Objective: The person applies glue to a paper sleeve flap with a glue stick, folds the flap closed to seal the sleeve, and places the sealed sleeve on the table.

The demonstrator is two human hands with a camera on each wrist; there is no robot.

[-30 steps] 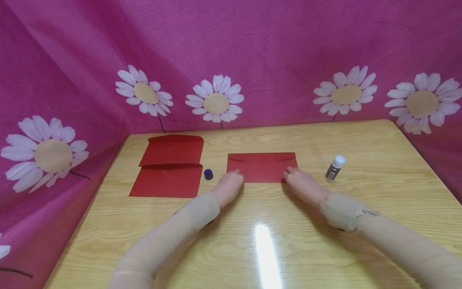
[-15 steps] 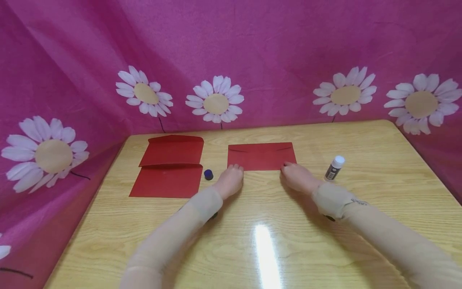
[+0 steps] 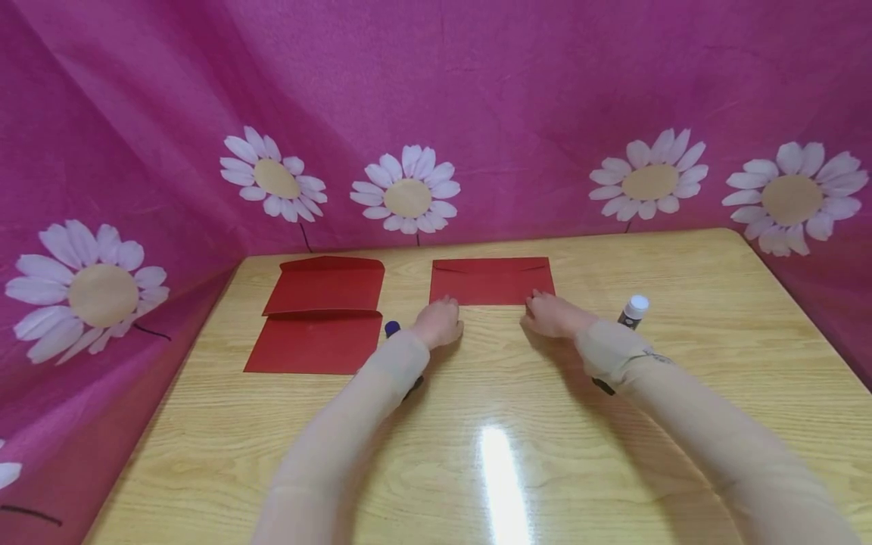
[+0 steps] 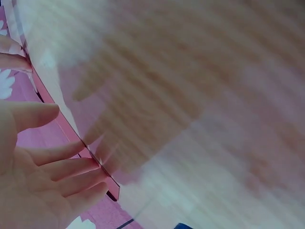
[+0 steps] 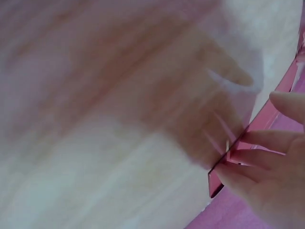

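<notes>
Red rectangular paper envelope (image 3: 492,281) lies flat just beyond both hands, its near long edge against their fingertips. The left hand (image 3: 439,322) touches that edge near its left corner and the right hand (image 3: 550,314) near its right; in the wrist views the fingers are extended, not curled round the paper, with each thumb held apart.

Short slanting lines at the far corners suggest that this envelope's flap is already folded down; whether it is stuck cannot be told. Its placing looks unfinished, since both hands are on it. Left of the left hand, two more red paper envelopes, one farther off (image 3: 325,291) and one nearer (image 3: 316,344), have flaps that seem raised, so their folding is probably left to do. They meet or slightly overlap; which is unclear.

Beyond the fingertips, a strip of the light wood-grain table (image 3: 681,288) separates the envelope from the table's far edge, where a magenta cloth with white daisies (image 3: 518,113) hangs. Room ahead is therefore short; sideways, more wood shows to the right. A small dark-blue cylindrical cap (image 3: 392,328) sits just beside the left wrist, and a white-topped, dark-labelled tube (image 3: 632,313), partly hidden, stands behind the right forearm: both could be knocked.
</notes>
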